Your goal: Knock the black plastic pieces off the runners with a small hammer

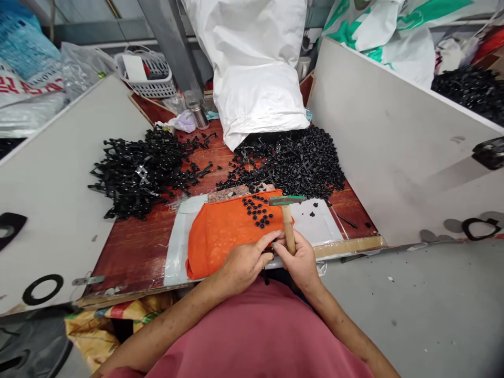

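My right hand (301, 261) is closed around the wooden handle of a hammer (289, 231), whose narrow green-edged head points up over the cloth. Close beside it, the fingers of my left hand (244, 263) pinch a small black plastic part (269, 251), mostly hidden by the fingers. The right thumb and fingertips meet the left fingers at this part. Under and in front of both hands lies an orange cloth pad (220, 226). Several small round black pieces (258, 210) are scattered on its right half.
Behind the pad, loose black pieces (303, 163) pile up below a big white sack (255, 79). At left is a heap of linked black parts (137, 173). Pale partitions (378, 136) flank the reddish table (129, 247). A metal cup (199, 115) and a basket (151, 84) stand behind.
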### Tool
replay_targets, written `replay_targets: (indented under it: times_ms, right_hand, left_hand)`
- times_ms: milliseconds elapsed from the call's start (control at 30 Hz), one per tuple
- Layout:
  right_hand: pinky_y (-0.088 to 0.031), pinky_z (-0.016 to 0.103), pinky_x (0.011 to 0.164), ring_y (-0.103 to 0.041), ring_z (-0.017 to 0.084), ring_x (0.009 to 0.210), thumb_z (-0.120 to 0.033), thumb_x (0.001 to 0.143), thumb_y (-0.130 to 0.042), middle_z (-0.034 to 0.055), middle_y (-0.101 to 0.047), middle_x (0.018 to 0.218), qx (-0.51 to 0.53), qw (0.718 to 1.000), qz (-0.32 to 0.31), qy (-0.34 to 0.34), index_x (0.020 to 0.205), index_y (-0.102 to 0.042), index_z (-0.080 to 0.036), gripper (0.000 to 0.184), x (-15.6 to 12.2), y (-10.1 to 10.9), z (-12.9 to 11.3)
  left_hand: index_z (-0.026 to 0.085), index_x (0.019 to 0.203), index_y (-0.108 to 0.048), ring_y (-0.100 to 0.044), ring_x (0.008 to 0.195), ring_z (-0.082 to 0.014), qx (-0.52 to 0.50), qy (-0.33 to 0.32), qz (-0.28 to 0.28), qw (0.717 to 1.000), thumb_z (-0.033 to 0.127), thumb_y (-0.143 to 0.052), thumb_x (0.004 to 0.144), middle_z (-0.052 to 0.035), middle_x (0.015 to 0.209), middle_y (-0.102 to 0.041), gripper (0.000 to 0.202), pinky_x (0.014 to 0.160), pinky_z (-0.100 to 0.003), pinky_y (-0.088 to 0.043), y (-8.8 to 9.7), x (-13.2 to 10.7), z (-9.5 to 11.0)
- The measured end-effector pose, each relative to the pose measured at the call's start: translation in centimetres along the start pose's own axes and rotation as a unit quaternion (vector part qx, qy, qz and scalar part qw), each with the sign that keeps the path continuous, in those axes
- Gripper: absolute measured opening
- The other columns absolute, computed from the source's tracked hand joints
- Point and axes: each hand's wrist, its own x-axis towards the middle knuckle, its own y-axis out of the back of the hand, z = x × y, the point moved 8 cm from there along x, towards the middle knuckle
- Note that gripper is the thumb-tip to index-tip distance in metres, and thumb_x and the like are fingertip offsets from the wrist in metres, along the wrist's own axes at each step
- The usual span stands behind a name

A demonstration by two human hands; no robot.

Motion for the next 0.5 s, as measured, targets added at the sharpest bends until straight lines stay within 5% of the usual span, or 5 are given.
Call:
replay_targets:
  times_ms: [133,267,367,500]
  right_hand:
    - [-0.045,0.024,0.048,-0.055,0.013,0.057,-0.040,0.085,-0.067,-0.0007,-0.068,0.078,0.017,0.999,-0.019,-0.044,0.098,-0.064,-0.021,0.022,-0.5,-0.8,1.1]
    - [-0.042,0.023,0.046,-0.056,0.013,0.058,-0.042,0.087,-0.068,0.0042,-0.074,0.092,0.003,0.998,-0.040,-0.045,0.102,-0.065,-0.021,0.026,-0.6,-1.0,1.1]
    - [-0.042,0.024,0.048,-0.056,0.013,0.060,-0.044,0.091,-0.064,0.0046,-0.075,0.093,-0.031,0.998,-0.032,-0.035,0.105,-0.067,-0.020,0.028,-0.5,0.2,1.2]
    - [-0.043,0.025,0.053,-0.056,0.014,0.061,-0.041,0.095,-0.058,0.0016,-0.073,0.085,-0.087,0.996,-0.009,-0.032,0.113,-0.066,-0.021,0.028,-0.9,2.4,2.3]
  left_hand:
    - [0.032,0.152,-0.049,-0.072,0.100,-0.0251,0.077,0.028,0.003,0.997,0.027,-0.047,0.098,-0.0056,0.120,-0.076,0.054,0.086,-0.033,-0.051,-0.2,-0.1,-0.5]
    - [0.031,0.138,-0.057,-0.070,0.085,-0.0215,0.034,0.053,0.030,0.998,0.032,-0.045,0.100,-0.0018,0.097,-0.075,0.040,0.075,-0.029,-0.047,1.5,-0.2,-1.8]
    - [0.028,0.133,-0.055,-0.058,0.065,-0.0175,-0.016,0.086,0.072,0.994,0.037,-0.044,0.100,0.0043,0.069,-0.059,0.036,0.064,-0.027,-0.039,3.9,0.0,-3.5]
    - [0.025,0.122,-0.054,-0.049,0.057,-0.0143,-0.072,0.110,0.057,0.990,0.038,-0.045,0.097,0.0076,0.063,-0.047,0.029,0.060,-0.025,-0.036,5.3,1.1,-5.5]
